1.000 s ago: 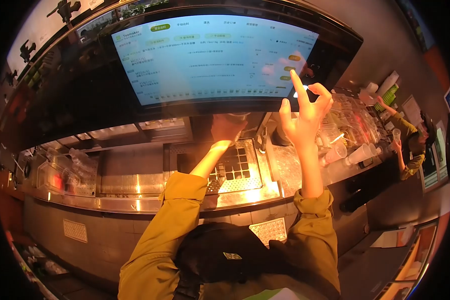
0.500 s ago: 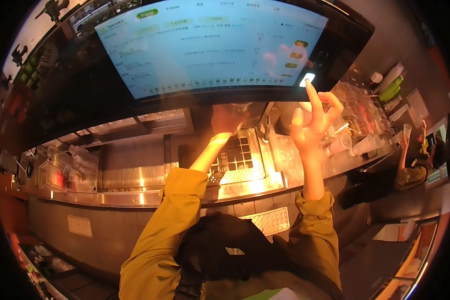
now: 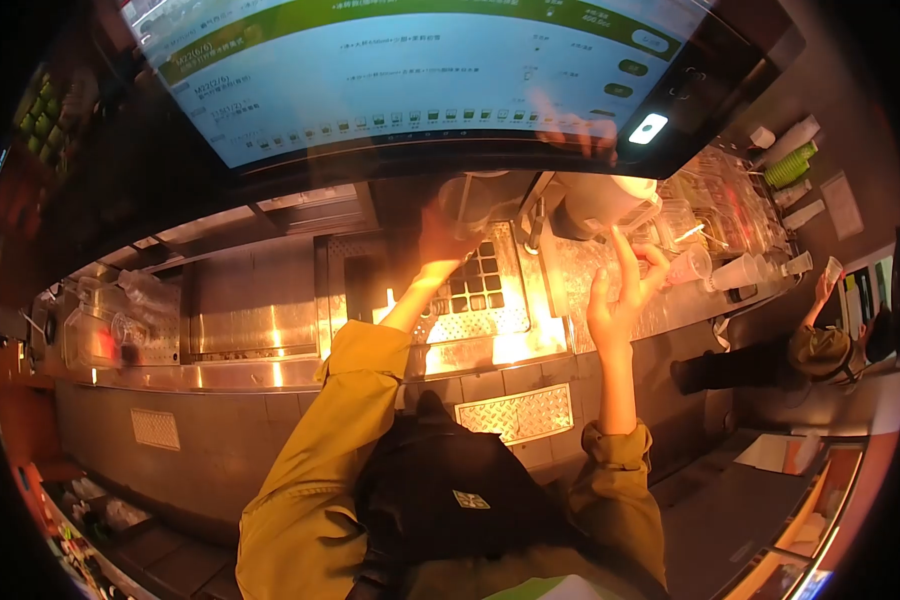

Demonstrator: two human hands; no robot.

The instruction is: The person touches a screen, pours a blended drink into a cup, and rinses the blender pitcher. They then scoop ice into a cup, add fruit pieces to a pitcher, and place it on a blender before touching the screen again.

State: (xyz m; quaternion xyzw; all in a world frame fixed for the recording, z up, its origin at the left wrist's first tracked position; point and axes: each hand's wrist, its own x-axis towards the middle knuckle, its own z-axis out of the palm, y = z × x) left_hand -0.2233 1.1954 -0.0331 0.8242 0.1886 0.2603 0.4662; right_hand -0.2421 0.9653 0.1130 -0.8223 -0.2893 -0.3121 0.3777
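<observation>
Below the lower edge of a large touch screen (image 3: 370, 75), my left hand (image 3: 445, 235) is wrapped round a clear cup (image 3: 475, 205), above the metal drip grid (image 3: 470, 285). My right hand (image 3: 620, 290) is raised below the screen's right part, with its fingers apart and nothing in them. Its fingertips are near a pale rounded container (image 3: 605, 205). A lit white button (image 3: 648, 128) shows on the black frame of the screen. One row on the screen is green.
Clear cups (image 3: 735, 272) lie along the counter at the right. A co-worker (image 3: 820, 350) at the far right holds up a cup (image 3: 833, 268). Transparent containers (image 3: 95, 330) stand at the left. A metal faucet (image 3: 535, 225) rises beside the drip grid.
My right hand has come down off the lit button. The view has shifted, and the screen shows a green row. My left hand still holds the cup.
</observation>
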